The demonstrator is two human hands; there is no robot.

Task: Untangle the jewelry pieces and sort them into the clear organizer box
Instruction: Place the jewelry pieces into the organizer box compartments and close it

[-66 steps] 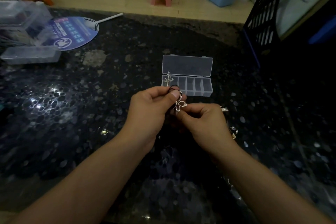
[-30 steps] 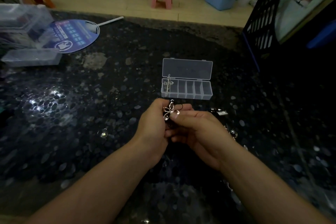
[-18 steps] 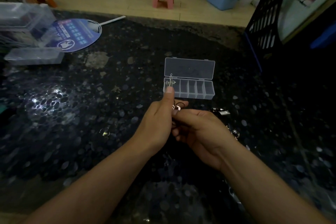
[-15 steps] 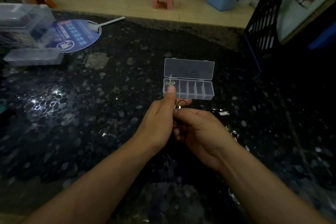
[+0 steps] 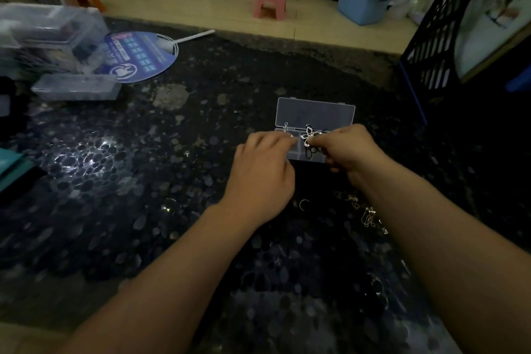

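Observation:
The clear organizer box (image 5: 315, 112) lies open on the dark speckled table, lid flat behind its row of compartments. A silver cross pendant (image 5: 286, 127) stands in the leftmost compartment. My right hand (image 5: 352, 148) pinches a silver butterfly pendant (image 5: 309, 135) with a black cord loop (image 5: 309, 153) over the middle compartments. My left hand (image 5: 261, 174) rests at the box's left end, fingers curled beside the cross; whether it grips anything is hidden. Loose chains and clasps (image 5: 367, 215) and a small ring (image 5: 304, 204) lie between my forearms.
A blue hand fan (image 5: 140, 56), a shut clear box (image 5: 73, 89) and a larger clear container (image 5: 43, 34) sit at the far left. A black lattice crate (image 5: 431, 46) stands at the right. The table's far edge (image 5: 287, 44) drops to the floor.
Both hands moved forward from near my body to the box. My right hand carried the butterfly pendant over the compartments; my left index finger, which pointed at the cross, has curled in.

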